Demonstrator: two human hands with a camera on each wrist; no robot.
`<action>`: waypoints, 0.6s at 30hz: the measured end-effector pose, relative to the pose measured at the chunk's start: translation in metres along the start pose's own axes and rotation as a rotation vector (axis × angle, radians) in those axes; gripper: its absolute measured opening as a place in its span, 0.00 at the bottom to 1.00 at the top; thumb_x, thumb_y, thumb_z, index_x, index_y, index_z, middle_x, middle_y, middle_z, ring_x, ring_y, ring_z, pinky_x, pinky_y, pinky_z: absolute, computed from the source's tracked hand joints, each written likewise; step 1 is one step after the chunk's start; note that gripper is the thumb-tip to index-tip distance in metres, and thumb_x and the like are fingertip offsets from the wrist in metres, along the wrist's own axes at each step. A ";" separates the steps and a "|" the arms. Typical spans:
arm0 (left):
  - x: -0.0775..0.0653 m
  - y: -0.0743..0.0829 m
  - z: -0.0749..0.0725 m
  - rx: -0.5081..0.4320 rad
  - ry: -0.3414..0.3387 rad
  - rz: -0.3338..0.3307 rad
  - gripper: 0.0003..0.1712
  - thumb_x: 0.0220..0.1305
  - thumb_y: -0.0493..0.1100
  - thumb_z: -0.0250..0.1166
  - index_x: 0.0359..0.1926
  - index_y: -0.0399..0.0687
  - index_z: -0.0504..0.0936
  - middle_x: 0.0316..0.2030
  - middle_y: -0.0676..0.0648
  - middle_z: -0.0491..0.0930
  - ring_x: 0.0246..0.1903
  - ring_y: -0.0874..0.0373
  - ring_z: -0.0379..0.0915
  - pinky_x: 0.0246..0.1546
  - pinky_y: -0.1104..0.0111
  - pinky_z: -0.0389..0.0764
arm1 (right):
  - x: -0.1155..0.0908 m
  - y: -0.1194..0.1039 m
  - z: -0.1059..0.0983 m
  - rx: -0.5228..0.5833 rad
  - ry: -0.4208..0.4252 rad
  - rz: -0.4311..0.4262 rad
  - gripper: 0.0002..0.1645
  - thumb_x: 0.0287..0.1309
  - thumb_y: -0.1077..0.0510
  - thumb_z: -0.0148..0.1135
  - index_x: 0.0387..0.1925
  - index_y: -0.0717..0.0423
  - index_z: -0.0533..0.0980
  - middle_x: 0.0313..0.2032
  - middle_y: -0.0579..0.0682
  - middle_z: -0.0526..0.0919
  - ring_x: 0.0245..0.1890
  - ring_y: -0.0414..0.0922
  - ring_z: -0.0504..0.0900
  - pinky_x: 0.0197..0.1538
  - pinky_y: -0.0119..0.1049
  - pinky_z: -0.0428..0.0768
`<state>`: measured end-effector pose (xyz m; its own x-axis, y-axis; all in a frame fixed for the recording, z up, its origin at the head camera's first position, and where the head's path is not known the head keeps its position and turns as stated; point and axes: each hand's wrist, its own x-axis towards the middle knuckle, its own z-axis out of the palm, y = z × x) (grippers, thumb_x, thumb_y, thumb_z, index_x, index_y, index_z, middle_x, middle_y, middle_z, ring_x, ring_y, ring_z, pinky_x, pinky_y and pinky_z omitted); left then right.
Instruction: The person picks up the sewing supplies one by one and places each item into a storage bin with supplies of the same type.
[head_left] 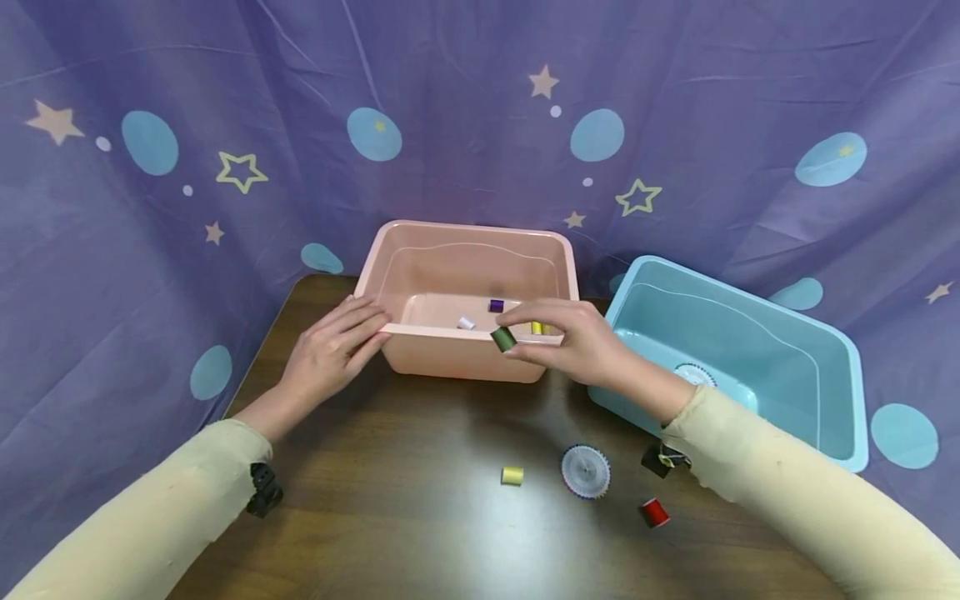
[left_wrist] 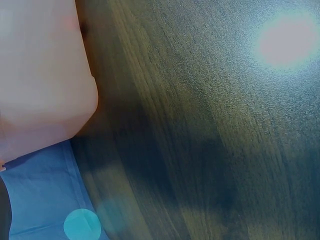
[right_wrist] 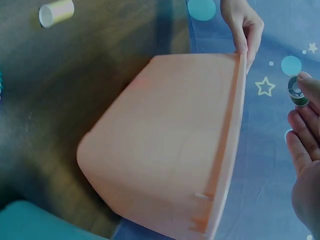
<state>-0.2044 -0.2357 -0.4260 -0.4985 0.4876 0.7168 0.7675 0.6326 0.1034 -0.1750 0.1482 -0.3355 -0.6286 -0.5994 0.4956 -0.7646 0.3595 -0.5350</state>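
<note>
My right hand pinches a dark green thread spool between thumb and fingers, above the front rim of a pink plastic bin. The right wrist view shows the green spool's end at the fingertips. My left hand grips the bin's rim at its front left corner. Inside the pink bin lie a purple spool, a white spool and a yellow spool, partly behind the right hand. The left wrist view shows the bin's outer wall, but no fingers.
A blue bin stands at the right, with a round pin wheel inside. On the wooden table lie a pale yellow spool, another pin wheel, a red spool and a black spool. A purple curtain hangs behind.
</note>
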 end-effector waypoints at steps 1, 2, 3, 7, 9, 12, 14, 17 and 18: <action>0.000 0.000 0.000 0.000 -0.001 0.001 0.25 0.83 0.56 0.59 0.56 0.39 0.90 0.55 0.39 0.89 0.61 0.37 0.82 0.81 0.59 0.64 | 0.003 0.001 -0.002 -0.010 -0.001 -0.001 0.25 0.55 0.61 0.84 0.55 0.54 0.88 0.53 0.48 0.91 0.38 0.43 0.87 0.33 0.31 0.81; 0.000 0.000 0.000 -0.001 0.001 0.002 0.25 0.82 0.55 0.59 0.56 0.39 0.90 0.55 0.39 0.89 0.61 0.37 0.82 0.80 0.59 0.64 | 0.006 0.001 -0.003 -0.023 -0.003 -0.002 0.25 0.55 0.60 0.84 0.55 0.54 0.88 0.53 0.48 0.91 0.35 0.42 0.84 0.29 0.30 0.75; 0.000 0.000 0.000 0.000 0.000 0.002 0.25 0.82 0.55 0.59 0.56 0.39 0.90 0.55 0.39 0.89 0.61 0.37 0.82 0.80 0.59 0.64 | 0.009 0.002 -0.005 -0.032 -0.006 -0.005 0.25 0.55 0.60 0.84 0.55 0.53 0.88 0.53 0.48 0.91 0.31 0.41 0.80 0.26 0.31 0.69; -0.001 -0.001 0.000 0.005 -0.002 0.007 0.24 0.82 0.55 0.60 0.56 0.39 0.90 0.55 0.38 0.89 0.61 0.37 0.82 0.80 0.58 0.66 | 0.023 0.006 -0.010 -0.070 -0.026 -0.016 0.25 0.55 0.59 0.84 0.55 0.53 0.88 0.53 0.48 0.91 0.33 0.40 0.79 0.30 0.35 0.70; -0.001 -0.001 0.000 0.010 -0.006 0.008 0.25 0.82 0.55 0.60 0.56 0.38 0.90 0.55 0.38 0.89 0.61 0.38 0.82 0.80 0.57 0.66 | 0.030 0.008 -0.013 -0.081 -0.035 -0.027 0.25 0.55 0.59 0.84 0.54 0.55 0.88 0.53 0.49 0.91 0.39 0.43 0.85 0.40 0.38 0.80; -0.001 0.000 0.000 0.011 -0.003 0.009 0.26 0.83 0.56 0.59 0.56 0.39 0.90 0.55 0.38 0.89 0.61 0.37 0.82 0.80 0.58 0.66 | 0.040 0.011 -0.016 -0.092 -0.049 -0.045 0.25 0.54 0.60 0.84 0.54 0.56 0.87 0.53 0.50 0.91 0.53 0.47 0.88 0.56 0.46 0.86; -0.001 0.000 0.000 0.013 -0.005 0.007 0.27 0.83 0.57 0.57 0.56 0.39 0.90 0.55 0.38 0.89 0.61 0.37 0.82 0.81 0.59 0.64 | 0.048 0.012 -0.017 -0.092 -0.058 -0.054 0.24 0.54 0.60 0.84 0.54 0.57 0.87 0.52 0.51 0.91 0.55 0.48 0.88 0.59 0.49 0.87; 0.000 0.001 -0.001 0.015 -0.011 0.004 0.28 0.84 0.57 0.56 0.56 0.39 0.90 0.55 0.38 0.88 0.61 0.37 0.82 0.81 0.61 0.62 | 0.058 0.014 -0.019 -0.100 -0.087 -0.053 0.23 0.57 0.60 0.83 0.55 0.56 0.88 0.52 0.50 0.91 0.53 0.47 0.89 0.58 0.47 0.87; 0.000 0.001 -0.001 0.016 -0.012 0.004 0.27 0.84 0.57 0.57 0.56 0.39 0.90 0.55 0.38 0.88 0.61 0.37 0.82 0.81 0.61 0.62 | 0.062 0.016 -0.020 -0.109 -0.095 -0.055 0.23 0.57 0.59 0.82 0.55 0.57 0.88 0.52 0.50 0.91 0.53 0.46 0.89 0.58 0.47 0.87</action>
<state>-0.2033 -0.2360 -0.4256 -0.4999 0.4971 0.7092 0.7633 0.6398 0.0895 -0.2289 0.1308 -0.2999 -0.5732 -0.6834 0.4521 -0.8115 0.3972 -0.4286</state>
